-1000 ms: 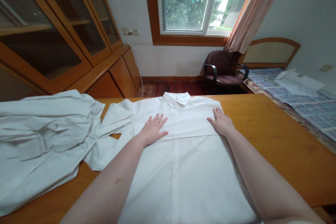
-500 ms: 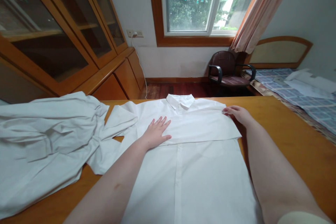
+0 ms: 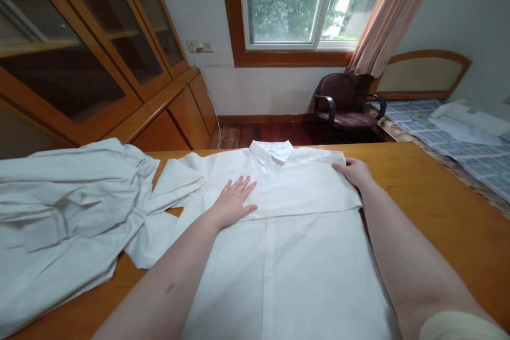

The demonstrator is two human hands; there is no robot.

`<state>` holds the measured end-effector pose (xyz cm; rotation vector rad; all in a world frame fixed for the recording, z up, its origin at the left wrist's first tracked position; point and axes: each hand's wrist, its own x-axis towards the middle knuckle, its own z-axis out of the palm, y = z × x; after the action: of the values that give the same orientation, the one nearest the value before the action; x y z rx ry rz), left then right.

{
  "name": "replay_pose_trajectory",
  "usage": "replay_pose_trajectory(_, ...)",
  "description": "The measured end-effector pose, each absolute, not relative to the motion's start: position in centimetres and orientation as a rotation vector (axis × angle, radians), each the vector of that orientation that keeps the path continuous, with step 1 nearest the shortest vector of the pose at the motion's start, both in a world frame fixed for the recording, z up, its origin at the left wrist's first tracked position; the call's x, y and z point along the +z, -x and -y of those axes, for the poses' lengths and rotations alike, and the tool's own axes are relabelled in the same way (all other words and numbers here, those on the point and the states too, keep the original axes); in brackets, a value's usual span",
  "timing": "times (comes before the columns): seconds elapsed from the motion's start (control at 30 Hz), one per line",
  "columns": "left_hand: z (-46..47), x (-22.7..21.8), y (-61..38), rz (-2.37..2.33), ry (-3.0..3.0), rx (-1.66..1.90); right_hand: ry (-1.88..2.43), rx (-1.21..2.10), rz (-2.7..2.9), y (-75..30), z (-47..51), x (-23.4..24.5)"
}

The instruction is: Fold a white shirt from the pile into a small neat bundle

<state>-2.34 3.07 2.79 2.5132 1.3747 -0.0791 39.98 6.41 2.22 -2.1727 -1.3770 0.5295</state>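
Note:
A white collared shirt (image 3: 306, 249) lies front up on the wooden table, its collar at the far edge. A folded-over layer of cloth spans the chest, ending in a straight hem. My left hand (image 3: 234, 203) rests flat on this layer left of centre, fingers spread. At the shirt's right shoulder edge, my right hand (image 3: 356, 171) pinches the cloth, thumb on top and the other fingers partly hidden under it. The left sleeve (image 3: 179, 178) spreads toward a heap of white cloth (image 3: 67, 212).
The wooden table (image 3: 430, 212) extends to the right. Beyond it stand a brown armchair (image 3: 338, 98) and a bed (image 3: 462, 149) with a checked cover. A glass-doored cabinet (image 3: 139, 90) is at the left, with a white cord (image 3: 211, 95) hanging beside it.
My right hand has shifted its hold at the shoulder edge; its thumb now lies further onto the cloth. My left hand stays flat in the same place on the shirt.

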Motion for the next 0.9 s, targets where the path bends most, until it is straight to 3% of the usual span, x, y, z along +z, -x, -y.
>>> replay_pose_trajectory(0.4, -3.2, 2.8, 2.5, -1.341, -2.506, -0.058, 1.605, 1.009, 0.974, -40.3, -5.7, 2.3)
replay_pose_trajectory(0.7, -3.1, 2.8, 2.5, -1.35, -2.507, -0.033, 1.989, 1.185, 1.201, -41.7, -5.1, 3.2)
replay_pose_trajectory(0.9, -2.8, 3.0, 2.7, -1.319, -2.598, 0.076, 1.538, 1.47, 1.08, -42.2, -4.1, 2.9)
